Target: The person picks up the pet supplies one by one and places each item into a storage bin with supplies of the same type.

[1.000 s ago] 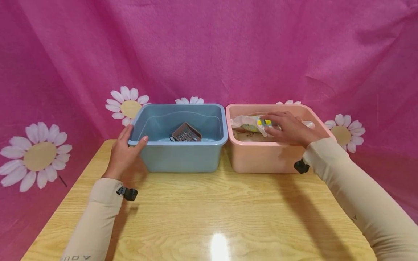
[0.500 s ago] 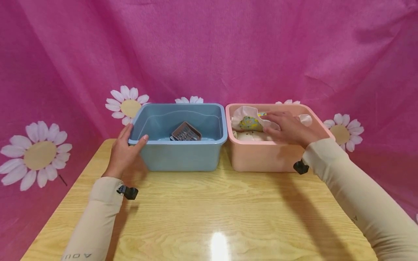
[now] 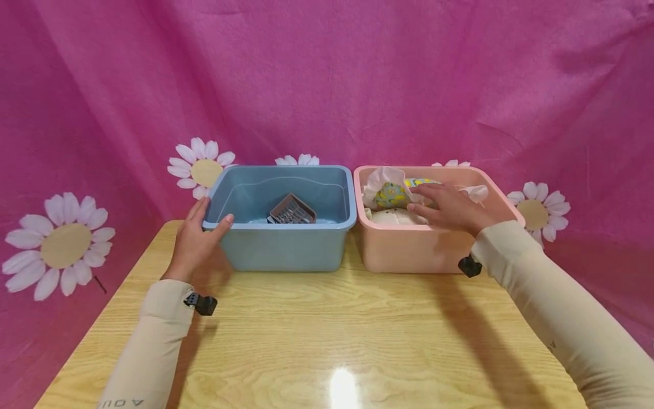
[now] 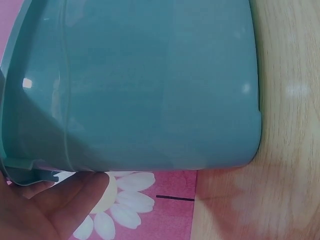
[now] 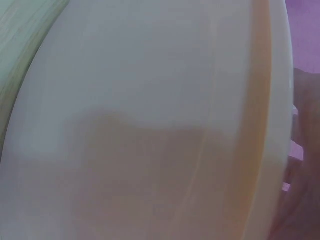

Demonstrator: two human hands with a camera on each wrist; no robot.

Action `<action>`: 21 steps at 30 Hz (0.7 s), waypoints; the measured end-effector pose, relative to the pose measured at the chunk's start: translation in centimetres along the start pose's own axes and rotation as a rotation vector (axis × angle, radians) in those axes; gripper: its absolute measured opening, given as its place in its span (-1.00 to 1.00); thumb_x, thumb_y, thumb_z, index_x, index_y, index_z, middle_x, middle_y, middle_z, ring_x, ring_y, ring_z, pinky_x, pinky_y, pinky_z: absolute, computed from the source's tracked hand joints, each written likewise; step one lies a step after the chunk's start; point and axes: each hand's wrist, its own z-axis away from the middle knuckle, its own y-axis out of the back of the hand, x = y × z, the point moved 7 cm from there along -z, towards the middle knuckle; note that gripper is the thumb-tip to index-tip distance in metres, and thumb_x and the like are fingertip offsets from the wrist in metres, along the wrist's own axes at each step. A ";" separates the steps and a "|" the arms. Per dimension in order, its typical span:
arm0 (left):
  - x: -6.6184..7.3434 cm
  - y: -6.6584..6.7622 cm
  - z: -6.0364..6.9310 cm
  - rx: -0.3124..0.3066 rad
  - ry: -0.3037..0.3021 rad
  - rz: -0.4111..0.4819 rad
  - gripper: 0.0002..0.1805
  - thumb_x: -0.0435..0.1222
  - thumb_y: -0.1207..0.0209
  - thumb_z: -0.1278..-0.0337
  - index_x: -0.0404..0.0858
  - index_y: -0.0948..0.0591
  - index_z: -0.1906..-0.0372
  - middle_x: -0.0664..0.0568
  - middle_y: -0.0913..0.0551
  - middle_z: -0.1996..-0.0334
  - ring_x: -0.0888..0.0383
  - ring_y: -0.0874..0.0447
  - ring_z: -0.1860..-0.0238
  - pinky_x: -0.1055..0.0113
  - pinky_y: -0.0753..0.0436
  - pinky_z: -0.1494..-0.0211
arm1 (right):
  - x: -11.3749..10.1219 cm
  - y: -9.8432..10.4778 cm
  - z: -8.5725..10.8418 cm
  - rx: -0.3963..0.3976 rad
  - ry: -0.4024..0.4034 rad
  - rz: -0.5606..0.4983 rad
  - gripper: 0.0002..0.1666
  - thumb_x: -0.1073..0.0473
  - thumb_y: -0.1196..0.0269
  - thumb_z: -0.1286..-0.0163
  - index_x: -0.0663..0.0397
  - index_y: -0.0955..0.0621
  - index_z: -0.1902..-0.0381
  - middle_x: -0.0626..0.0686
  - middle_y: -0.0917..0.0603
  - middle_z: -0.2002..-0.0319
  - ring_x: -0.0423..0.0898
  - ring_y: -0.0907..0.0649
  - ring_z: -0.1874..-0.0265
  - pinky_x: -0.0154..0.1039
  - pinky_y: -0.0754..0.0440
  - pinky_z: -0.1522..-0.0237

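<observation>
My left hand [image 3: 196, 238] holds the near left corner of a blue plastic tub [image 3: 281, 247]. Its thumb lies on the front rim and its fingers lie along the left side. In the left wrist view, fingers [image 4: 75, 200] show against the tub's outer wall. My right hand [image 3: 449, 207] reaches over the pink tub [image 3: 409, 250], its fingers extended over a printed cloth [image 3: 390, 195] in yellow and teal with a pale ruffled edge. A cream cloth bundle [image 3: 395, 216] lies in front of it. In the right wrist view the tub wall hides most of the hand.
Inside the blue tub a small brown tray-like thing with grey slats [image 3: 292, 210] lies tilted. Both tubs stand side by side on a wooden table [image 3: 306, 329]. A magenta curtain [image 3: 327, 79] with daisies hangs behind.
The printed cloth and its ruffle have risen and spread at the pink tub's left side, uncovering more of the cream bundle. My right hand has shifted slightly; my left hand stays at the corner.
</observation>
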 end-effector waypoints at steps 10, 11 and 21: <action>0.3 0.0 -0.3 -0.007 0.007 -0.041 -0.01 0.28 -0.06 -0.15 -0.06 0.03 -0.55 -0.03 0.06 -0.54 -0.25 -0.02 -0.45 -0.38 -0.23 -0.26 | 0.2 0.9 0.4 0.008 -0.034 -0.024 -0.41 -0.01 -0.20 -0.39 0.17 -0.46 -0.28 0.28 -0.52 -0.20 0.28 -0.47 -0.17 0.25 -0.38 -0.17; 0.4 0.0 -0.3 -0.009 0.006 -0.047 -0.01 0.28 -0.06 -0.15 -0.07 0.02 -0.55 -0.04 0.07 -0.54 -0.26 -0.02 -0.45 -0.38 -0.23 -0.25 | 0.2 0.9 0.4 0.005 -0.037 -0.027 -0.41 -0.01 -0.19 -0.39 0.17 -0.46 -0.28 0.28 -0.51 -0.20 0.27 -0.47 -0.17 0.25 -0.37 -0.18; 1.2 0.8 -0.3 0.026 -0.021 -0.084 -0.05 0.25 -0.08 -0.15 -0.05 -0.04 -0.54 -0.15 0.07 -0.52 -0.32 -0.08 -0.40 -0.44 -0.27 -0.18 | -0.2 1.5 1.3 0.028 -0.051 -0.039 -0.36 -0.13 -0.15 -0.41 0.13 -0.45 -0.30 0.19 -0.49 -0.25 0.20 -0.40 -0.26 0.28 -0.27 -0.24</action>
